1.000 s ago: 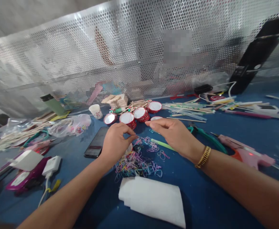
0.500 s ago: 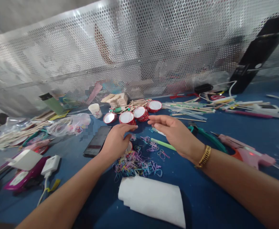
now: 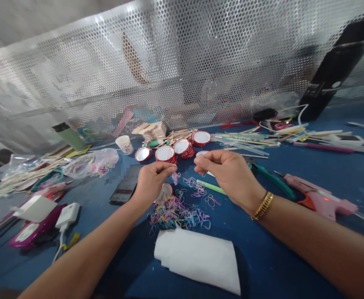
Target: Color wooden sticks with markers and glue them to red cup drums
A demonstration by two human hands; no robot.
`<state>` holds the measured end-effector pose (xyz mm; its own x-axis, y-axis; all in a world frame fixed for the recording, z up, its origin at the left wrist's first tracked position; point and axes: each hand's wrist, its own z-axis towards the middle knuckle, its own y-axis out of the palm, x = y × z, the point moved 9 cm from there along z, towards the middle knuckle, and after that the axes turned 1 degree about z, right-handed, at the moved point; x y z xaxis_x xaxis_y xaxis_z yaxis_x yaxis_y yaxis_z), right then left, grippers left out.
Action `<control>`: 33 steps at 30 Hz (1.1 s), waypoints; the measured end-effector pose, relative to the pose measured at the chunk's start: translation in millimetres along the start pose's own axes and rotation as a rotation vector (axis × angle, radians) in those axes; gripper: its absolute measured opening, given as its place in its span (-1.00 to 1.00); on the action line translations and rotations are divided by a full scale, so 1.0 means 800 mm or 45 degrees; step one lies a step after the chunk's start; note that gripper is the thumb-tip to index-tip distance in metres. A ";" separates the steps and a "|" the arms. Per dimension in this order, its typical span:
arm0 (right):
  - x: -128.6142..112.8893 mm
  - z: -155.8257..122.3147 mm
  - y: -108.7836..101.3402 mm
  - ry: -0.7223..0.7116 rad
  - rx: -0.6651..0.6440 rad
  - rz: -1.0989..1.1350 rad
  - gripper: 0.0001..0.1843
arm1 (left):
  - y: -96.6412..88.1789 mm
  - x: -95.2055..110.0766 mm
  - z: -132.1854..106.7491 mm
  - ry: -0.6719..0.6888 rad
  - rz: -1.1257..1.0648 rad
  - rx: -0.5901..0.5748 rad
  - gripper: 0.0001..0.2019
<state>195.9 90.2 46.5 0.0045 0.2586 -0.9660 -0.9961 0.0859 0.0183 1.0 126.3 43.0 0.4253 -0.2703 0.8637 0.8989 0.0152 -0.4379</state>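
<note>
My left hand [image 3: 152, 178] pinches with thumb and forefinger over the pile of small coloured elastic bands [image 3: 177, 209]. Just under its fingertips a pink and bluish band [image 3: 176, 177] shows; I cannot tell whether it hangs from them. My right hand [image 3: 232, 172], wearing a gold bracelet [image 3: 263, 205], is closed at the thumb and fingers, and whatever is in it is too small to make out. A white disc [image 3: 166, 191] lies partly behind the left hand. Beyond the hands stand red-rimmed, white-topped round pieces [image 3: 165, 153], some stacked.
A folded white cloth [image 3: 197, 259] lies in front. On the right are a pink glue gun [image 3: 319, 197], green-handled pliers [image 3: 274, 180] and a green stick [image 3: 211, 187]. A phone [image 3: 124, 189] and white charger [image 3: 68, 215] lie left; a perforated metal panel [image 3: 182, 62] closes the back.
My right hand's fingers have curled in from a more outstretched pose. My left thumb has come up against its forefinger, and more of the white disc behind that hand shows.
</note>
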 end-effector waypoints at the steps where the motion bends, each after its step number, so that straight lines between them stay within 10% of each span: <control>1: 0.000 -0.001 -0.001 -0.004 0.015 -0.055 -0.64 | -0.002 0.002 0.001 0.023 0.065 0.018 -0.83; 11: 0.026 0.003 0.000 0.133 0.038 -0.039 -0.54 | 0.008 0.017 -0.005 0.159 0.074 -0.049 -0.65; 21: 0.051 -0.015 0.031 0.519 -0.135 0.397 -0.67 | 0.043 0.002 -0.039 -0.313 -0.695 -0.309 -0.65; 33: 0.048 -0.020 0.034 0.516 -0.140 0.370 -0.66 | 0.036 0.009 -0.044 -0.155 -0.533 -0.311 -0.60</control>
<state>167.2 87.0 5.5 -0.2871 -0.1390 -0.9478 -0.9545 -0.0414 0.2952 26.5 91.3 27.8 0.0558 -0.0906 0.9943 0.9505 -0.3002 -0.0807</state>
